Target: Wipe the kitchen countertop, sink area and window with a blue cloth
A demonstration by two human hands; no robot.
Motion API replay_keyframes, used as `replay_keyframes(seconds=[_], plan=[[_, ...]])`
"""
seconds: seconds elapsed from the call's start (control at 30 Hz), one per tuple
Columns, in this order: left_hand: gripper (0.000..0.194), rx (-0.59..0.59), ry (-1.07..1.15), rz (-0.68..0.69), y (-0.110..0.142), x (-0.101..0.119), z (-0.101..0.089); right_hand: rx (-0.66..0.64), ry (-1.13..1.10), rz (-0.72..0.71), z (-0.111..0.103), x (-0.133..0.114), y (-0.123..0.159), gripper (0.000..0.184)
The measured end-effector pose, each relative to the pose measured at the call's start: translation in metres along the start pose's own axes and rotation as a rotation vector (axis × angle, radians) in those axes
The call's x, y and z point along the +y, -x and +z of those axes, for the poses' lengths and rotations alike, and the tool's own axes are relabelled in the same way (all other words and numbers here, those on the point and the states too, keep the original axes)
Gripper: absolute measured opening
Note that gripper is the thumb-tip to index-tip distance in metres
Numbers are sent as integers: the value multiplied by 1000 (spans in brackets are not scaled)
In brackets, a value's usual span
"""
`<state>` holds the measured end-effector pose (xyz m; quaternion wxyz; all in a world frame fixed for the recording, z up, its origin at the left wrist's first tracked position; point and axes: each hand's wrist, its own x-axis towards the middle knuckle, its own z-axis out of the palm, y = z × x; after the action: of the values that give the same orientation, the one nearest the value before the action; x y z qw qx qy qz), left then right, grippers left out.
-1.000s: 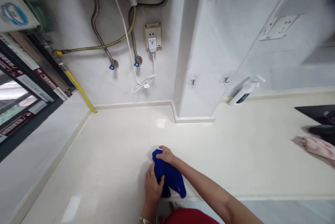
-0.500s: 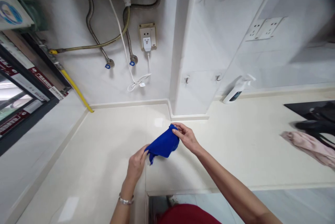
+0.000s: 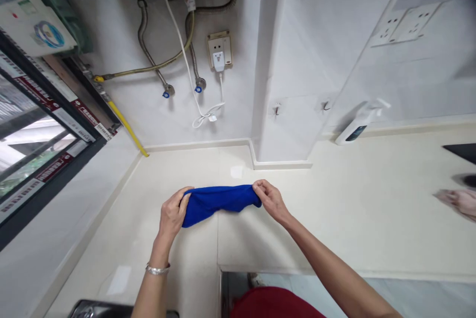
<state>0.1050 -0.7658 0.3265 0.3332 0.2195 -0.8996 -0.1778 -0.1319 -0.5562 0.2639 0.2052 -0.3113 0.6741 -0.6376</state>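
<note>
The left hand grips one end of a blue microfiber cloth and the right hand pinches the other, at lower centre over the cream worktop.

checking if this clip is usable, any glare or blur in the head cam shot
Head view: glare patch on the glossy cream countertop; head view: bright window pane overexposed; head view: wide-angle distortion slants the white wall; blue cloth looks sharp.
</note>
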Motion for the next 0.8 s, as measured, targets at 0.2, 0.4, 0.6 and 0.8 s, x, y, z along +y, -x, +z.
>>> replay_keyframes(seconds=[0.2, 0.4, 0.6, 0.8], plan=[[38, -184, 97, -72, 1, 9, -25, -341, -165, 86, 10, 4, 14, 44], [41, -341, 429, -370, -1, 14, -41, -632, -98, 215, 24, 15, 34, 42], [85, -97, 846, -823, 46, -16, 58, -283, -566, 685, 49, 42, 37, 31], [63, -229, 592, -871, 109, -9, 144, -210, -475, 745, 45, 81, 42, 18]])
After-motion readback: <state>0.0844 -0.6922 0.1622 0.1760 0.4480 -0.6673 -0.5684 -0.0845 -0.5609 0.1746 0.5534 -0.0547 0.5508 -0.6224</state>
